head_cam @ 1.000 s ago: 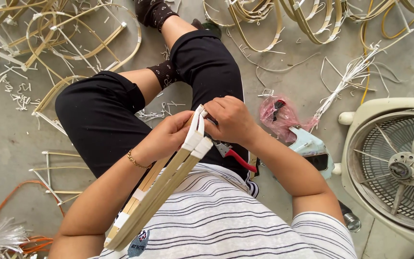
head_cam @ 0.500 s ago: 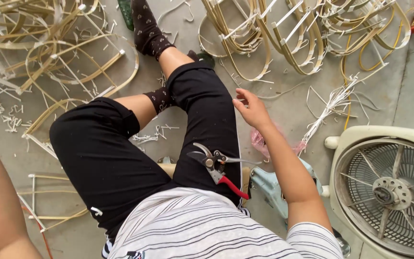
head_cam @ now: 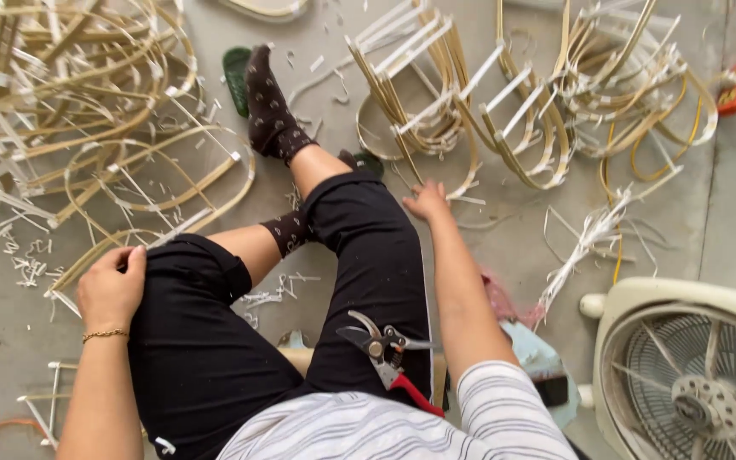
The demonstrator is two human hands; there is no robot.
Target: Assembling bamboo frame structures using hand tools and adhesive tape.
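Head view, right hand [head_cam: 426, 201] beside frames [head_cam: 470, 111], floor [head_cam: 513, 247]

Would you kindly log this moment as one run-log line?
left hand: on knee, empty | right hand: reaching toward bent cane frames | pruning shears: resting on thigh

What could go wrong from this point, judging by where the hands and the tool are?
The pruning shears lie loose on the thigh, blades apart; a leg shift might tip them off or nick the leg. The right hand reaches beside the knee toward the bent cane frames, whose cut ends might scratch it. The left hand rests on the other knee, holding nothing, so it steadies nothing.
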